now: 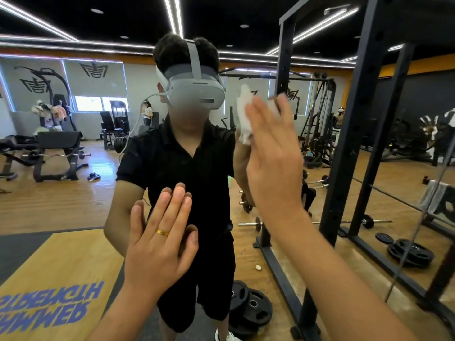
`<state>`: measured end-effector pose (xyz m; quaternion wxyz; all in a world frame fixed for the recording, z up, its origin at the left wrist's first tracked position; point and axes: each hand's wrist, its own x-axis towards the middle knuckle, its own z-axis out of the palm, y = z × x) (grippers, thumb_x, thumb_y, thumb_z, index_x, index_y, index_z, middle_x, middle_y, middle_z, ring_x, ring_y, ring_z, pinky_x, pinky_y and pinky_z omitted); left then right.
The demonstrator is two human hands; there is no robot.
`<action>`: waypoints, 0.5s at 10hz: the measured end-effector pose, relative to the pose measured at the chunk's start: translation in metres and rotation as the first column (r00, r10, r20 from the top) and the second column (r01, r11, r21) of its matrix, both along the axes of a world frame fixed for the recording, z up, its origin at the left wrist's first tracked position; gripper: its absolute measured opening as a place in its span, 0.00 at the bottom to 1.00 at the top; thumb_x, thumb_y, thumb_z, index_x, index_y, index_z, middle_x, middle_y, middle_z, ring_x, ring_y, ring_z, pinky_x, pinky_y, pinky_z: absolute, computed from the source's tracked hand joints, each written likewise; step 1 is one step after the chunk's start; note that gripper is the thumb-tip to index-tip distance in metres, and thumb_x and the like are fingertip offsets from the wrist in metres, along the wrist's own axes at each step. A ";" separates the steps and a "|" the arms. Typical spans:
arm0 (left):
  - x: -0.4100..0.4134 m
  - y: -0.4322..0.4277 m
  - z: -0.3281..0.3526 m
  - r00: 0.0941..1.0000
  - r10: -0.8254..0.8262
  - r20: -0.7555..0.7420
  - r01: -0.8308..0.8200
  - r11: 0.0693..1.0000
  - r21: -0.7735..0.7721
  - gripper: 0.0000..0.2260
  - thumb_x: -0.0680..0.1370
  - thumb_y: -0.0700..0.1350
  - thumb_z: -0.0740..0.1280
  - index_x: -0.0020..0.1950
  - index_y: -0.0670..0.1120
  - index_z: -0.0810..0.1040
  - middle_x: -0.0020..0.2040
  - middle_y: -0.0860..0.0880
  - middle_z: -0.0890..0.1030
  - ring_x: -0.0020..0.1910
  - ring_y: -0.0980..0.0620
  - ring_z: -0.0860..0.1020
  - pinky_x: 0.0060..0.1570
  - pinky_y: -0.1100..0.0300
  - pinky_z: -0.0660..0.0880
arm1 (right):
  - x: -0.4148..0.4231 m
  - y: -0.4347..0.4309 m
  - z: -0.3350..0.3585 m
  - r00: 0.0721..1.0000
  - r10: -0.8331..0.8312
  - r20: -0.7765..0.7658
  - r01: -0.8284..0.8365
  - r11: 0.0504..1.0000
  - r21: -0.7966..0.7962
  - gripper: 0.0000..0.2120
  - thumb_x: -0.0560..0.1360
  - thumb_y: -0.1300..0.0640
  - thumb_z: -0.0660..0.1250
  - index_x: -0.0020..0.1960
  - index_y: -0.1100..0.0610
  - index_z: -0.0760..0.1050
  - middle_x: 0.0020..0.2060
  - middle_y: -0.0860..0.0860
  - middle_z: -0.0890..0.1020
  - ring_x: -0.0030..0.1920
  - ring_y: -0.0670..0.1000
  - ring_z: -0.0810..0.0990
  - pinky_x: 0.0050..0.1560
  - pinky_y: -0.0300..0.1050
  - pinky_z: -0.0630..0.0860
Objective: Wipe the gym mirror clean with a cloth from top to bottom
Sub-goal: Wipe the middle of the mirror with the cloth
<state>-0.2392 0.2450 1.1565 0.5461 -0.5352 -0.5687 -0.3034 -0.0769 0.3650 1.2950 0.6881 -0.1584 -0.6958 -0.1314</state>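
Closest to me is my left hand (160, 242), fingers straight and together, palm flat on the mirror (73, 168) low down, holding nothing. Higher on the mirror and to the right, my right hand (273, 163) presses the white cloth (245, 116) against the glass with its fingers stretched out, not curled round it. The cloth bunches out past the fingers on their left side. Both hands are on the mirror but well apart, and only the right one touches the cloth. More mirror shows above the cloth, so I judge the wipe is early. The coming stroke runs down the mirror's height, and my left hand lies left of that line, clear of it.
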 end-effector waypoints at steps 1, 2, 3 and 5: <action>-0.001 0.000 0.000 1.000 0.002 -0.001 -0.002 1.000 0.004 0.27 0.82 0.50 0.61 0.80 0.41 0.65 0.80 0.43 0.66 0.81 0.45 0.61 0.76 0.36 0.56 | 0.010 0.008 0.043 1.000 -0.015 -0.017 0.016 0.999 0.028 0.21 0.78 0.72 0.64 0.71 0.71 0.72 0.71 0.66 0.74 0.74 0.68 0.70 0.78 0.58 0.63; -0.002 0.000 0.000 1.000 -0.001 -0.006 0.002 1.000 0.007 0.27 0.82 0.49 0.61 0.80 0.41 0.65 0.80 0.43 0.65 0.81 0.45 0.61 0.77 0.37 0.55 | 0.007 0.000 0.056 0.999 0.030 -0.033 -0.027 0.996 0.083 0.21 0.77 0.73 0.63 0.70 0.75 0.70 0.69 0.70 0.74 0.73 0.67 0.70 0.77 0.62 0.62; -0.002 0.000 -0.001 1.000 -0.005 -0.009 0.005 1.000 0.008 0.27 0.82 0.49 0.61 0.81 0.42 0.64 0.80 0.43 0.65 0.81 0.45 0.61 0.78 0.37 0.54 | -0.005 -0.011 0.005 0.999 0.032 0.002 -0.032 0.999 -0.032 0.23 0.79 0.72 0.63 0.74 0.69 0.70 0.73 0.63 0.73 0.77 0.63 0.66 0.79 0.55 0.62; -0.003 0.001 -0.001 1.000 0.012 -0.021 -0.012 1.000 0.012 0.28 0.82 0.50 0.61 0.82 0.42 0.62 0.81 0.44 0.63 0.81 0.45 0.61 0.78 0.37 0.54 | 0.000 -0.006 0.040 0.996 0.014 -0.083 -0.017 0.999 -0.030 0.21 0.79 0.70 0.65 0.73 0.67 0.73 0.72 0.62 0.75 0.77 0.65 0.67 0.78 0.35 0.56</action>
